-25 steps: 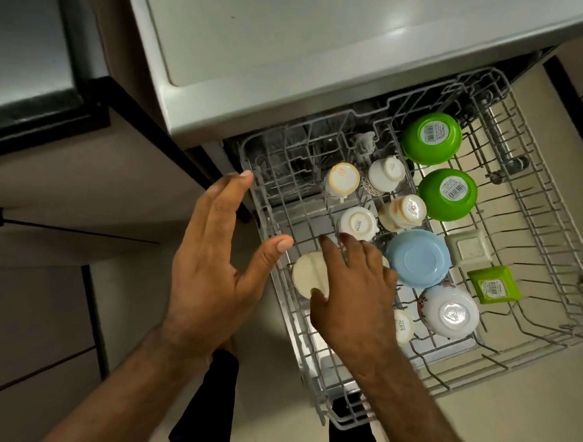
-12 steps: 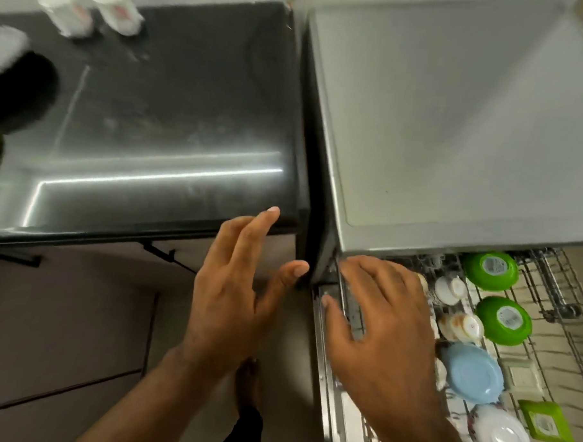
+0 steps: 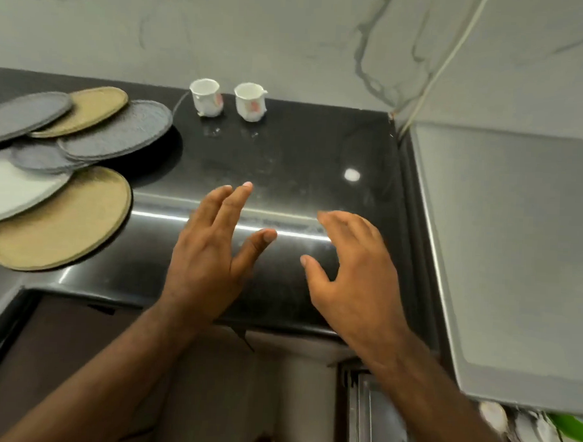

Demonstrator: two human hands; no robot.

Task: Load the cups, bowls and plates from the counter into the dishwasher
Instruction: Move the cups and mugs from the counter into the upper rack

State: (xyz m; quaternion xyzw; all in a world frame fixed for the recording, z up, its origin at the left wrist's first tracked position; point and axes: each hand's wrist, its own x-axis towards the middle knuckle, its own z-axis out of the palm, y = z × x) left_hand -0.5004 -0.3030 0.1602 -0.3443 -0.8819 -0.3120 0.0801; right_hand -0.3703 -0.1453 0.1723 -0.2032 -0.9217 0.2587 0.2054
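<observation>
A white cup [image 3: 205, 97] and a second white cup [image 3: 250, 102] stand upright, side by side but not touching, at the back of the black counter [image 3: 303, 148], close to the marble wall [image 3: 291, 37]. Each cup carries a reddish mark on its side.

At the counter's left end lie overlapping flat plates. A grey plate [image 3: 24, 115] lies over a small gold plate [image 3: 91, 108], with a dark grey plate [image 3: 120, 133] beside them. Nearer to me, a white plate [image 3: 11, 188] rests partly on a large gold plate [image 3: 59, 220].

I hold my left hand [image 3: 208, 260] and my right hand [image 3: 358, 277] over the front half of the counter, well short of the cups. Both are released, fingers spread, grasping nothing. I cannot tell whether either touches the surface.

To the right, the dishwasher [image 3: 516, 247] shows its flat grey top, which adjoins the counter. Below its front edge a green bowl [image 3: 571, 428] and some blurred pale crockery are just visible. A thin cable [image 3: 450, 60] runs down the wall to the corner.
</observation>
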